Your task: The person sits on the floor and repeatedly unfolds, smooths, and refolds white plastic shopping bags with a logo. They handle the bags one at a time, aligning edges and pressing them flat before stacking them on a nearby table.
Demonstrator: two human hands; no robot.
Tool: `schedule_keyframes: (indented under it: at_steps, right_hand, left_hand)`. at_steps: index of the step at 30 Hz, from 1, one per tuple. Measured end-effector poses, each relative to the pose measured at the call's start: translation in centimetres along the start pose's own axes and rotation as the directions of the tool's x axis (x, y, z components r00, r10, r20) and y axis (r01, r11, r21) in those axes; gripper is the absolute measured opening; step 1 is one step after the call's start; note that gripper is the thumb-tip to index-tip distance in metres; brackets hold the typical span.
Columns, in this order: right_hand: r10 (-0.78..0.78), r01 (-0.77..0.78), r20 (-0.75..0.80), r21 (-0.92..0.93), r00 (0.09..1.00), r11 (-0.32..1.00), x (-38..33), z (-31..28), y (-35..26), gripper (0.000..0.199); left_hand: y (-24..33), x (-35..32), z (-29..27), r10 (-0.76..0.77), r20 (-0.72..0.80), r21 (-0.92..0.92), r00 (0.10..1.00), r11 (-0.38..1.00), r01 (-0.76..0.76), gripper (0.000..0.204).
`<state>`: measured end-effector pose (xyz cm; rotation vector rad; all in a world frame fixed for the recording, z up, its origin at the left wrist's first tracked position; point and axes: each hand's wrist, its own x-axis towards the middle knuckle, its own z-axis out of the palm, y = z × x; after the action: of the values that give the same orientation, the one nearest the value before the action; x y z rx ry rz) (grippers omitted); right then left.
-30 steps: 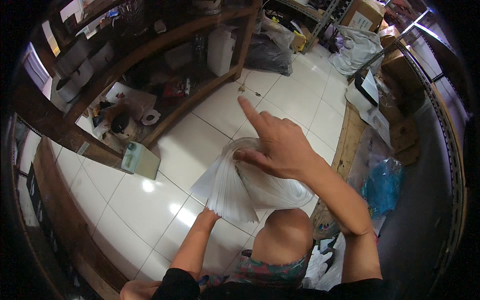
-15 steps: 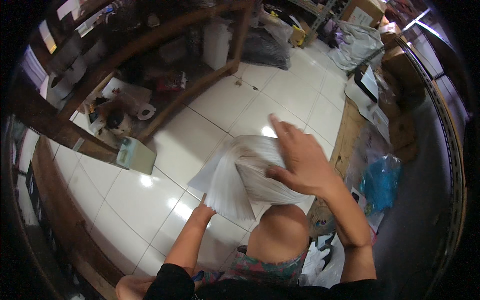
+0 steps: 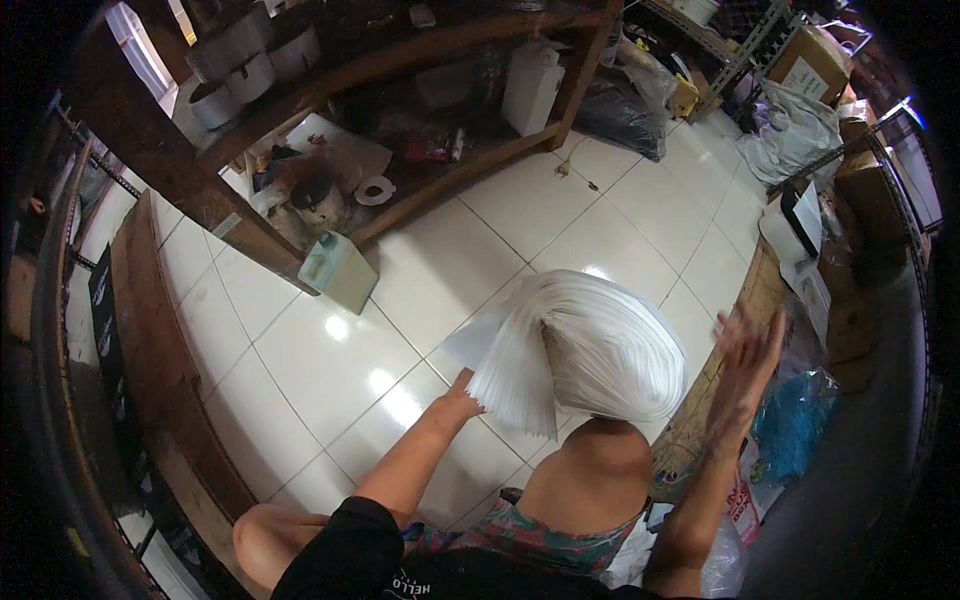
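A thick stack of thin white sheets (image 3: 615, 345) lies curled over just beyond my raised knee, folded back on itself. Its near-left edges fan out in many layers; whether it is paper or plastic I cannot tell. My left hand (image 3: 462, 393) grips the stack's left edge, its fingers mostly hidden under the sheets. To the right of the stack, and apart from it, my right hand (image 3: 745, 370) is raised with fingers stretched out, slightly blurred, holding nothing.
White floor tiles (image 3: 300, 380) surround me. A pale green jerrycan (image 3: 340, 272) stands by the wooden shelf (image 3: 400, 215) at left. Flattened cardboard (image 3: 690, 420), a blue plastic bag (image 3: 795, 425) and a white box-like device (image 3: 790, 225) line the right side. Black plastic bags (image 3: 625, 115) lie farther off.
My right hand has swung off the top of the stack to the right. The stack's folded part now shows rounder and fuller. My left hand keeps its grip; the whole view has shifted.
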<state>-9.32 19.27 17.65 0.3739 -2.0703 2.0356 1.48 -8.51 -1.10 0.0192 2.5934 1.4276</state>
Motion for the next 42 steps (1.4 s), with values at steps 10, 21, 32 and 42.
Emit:
schedule_keyframes:
  at_steps: [10,21,32,42]
  right_hand:
    - [0.518,-0.264,0.387,-0.545,0.763,0.796,-12.9,2.9,18.0,0.058]
    - [0.272,-0.281,-0.147,-0.047,0.951,0.959,-9.8,4.3,21.7,0.044]
    - [0.767,-0.694,0.392,-0.342,0.508,0.634,5.9,-0.5,21.4,0.058]
    - [0.133,0.467,0.693,-0.602,0.709,0.648,-0.8,4.9,23.3,0.070]
  left_hand:
    - [0.1,2.0,1.1,-0.013,-0.020,-0.001,1.000,1.000,0.013,0.060]
    - [0.6,4.8,1.1,0.189,-0.182,0.054,0.965,0.982,-0.182,0.054]
    - [2.1,6.6,-6.5,-0.478,0.041,-0.940,0.877,0.278,0.196,0.010]
    - [-10.7,1.0,-2.1,-0.696,0.167,-0.963,0.698,0.035,0.266,0.007]
